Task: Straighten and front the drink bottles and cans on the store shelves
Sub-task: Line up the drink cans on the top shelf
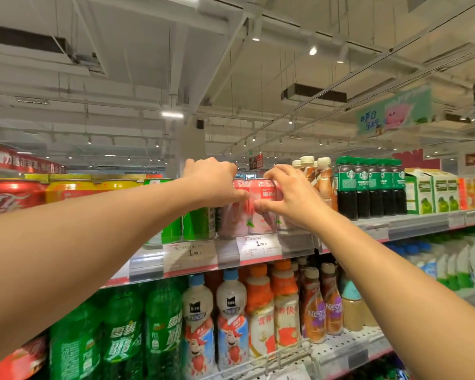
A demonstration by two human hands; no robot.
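Pink cans (pixel 261 207): stood at the top shelf (pixel 299 244) edge, above the price tags.
Left hand (pixel 214 182): curled over the left can.
Right hand (pixel 291 198): fingers pinched round its neighbour (thumb in front).
Risk: a can could be tipped off the edge if pulled too far, or the green cans (pixel 198 226) knocked.

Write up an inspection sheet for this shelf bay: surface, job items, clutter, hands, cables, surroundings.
Surface: top shelf with price tags along its edge; a lower shelf beneath.
Job's things: pink cans upright at the shelf front; green cans left of them, dark coffee bottles to the right.
Clutter: nothing seen.
Hands: left hand grips the left pink can from above; right hand has its fingers on the next can.
Cables: nothing seen.
Surroundings: green soda bottles below; ceiling lights and a hanging sign above.
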